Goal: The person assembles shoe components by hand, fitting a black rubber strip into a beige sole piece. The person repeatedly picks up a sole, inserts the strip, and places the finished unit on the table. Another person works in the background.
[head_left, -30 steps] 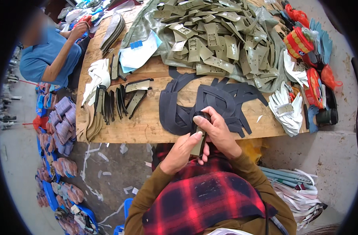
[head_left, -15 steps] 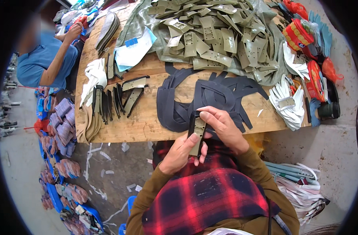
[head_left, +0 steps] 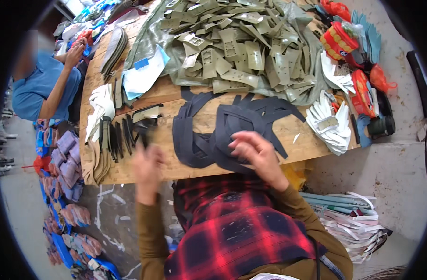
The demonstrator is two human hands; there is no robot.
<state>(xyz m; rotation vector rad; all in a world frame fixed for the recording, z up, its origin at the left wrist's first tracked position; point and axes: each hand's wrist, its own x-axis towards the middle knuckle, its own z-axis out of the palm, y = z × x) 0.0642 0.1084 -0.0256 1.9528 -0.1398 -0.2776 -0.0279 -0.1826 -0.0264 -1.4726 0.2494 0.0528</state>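
Note:
My left hand [head_left: 148, 165] is smeared by motion at the table's left part, so its fingers cannot be read. Just beyond its fingertips is a dark blurred piece [head_left: 145, 133]; whether the hand still grips it, I cannot tell. Beside it lies a row of olive plates with black edging [head_left: 147, 113]. My right hand [head_left: 260, 156] hovers over a pile of dark strap bands [head_left: 190, 140], its fingers loosely bent and apart, with nothing visible in them.
A large heap of olive plates [head_left: 230, 42] lies on a green sheet at the back. White strips [head_left: 330, 126] lie on the right, near red packages [head_left: 363, 93]. White bands [head_left: 100, 105] and tan strips [head_left: 96, 163] lie at left. A person in blue [head_left: 45, 84] sits at far left.
My hands have parted. The left moved left with the black-edged olive plate, toward the row there; the right let go of it and stays near the dark bands. The view shifted slightly.

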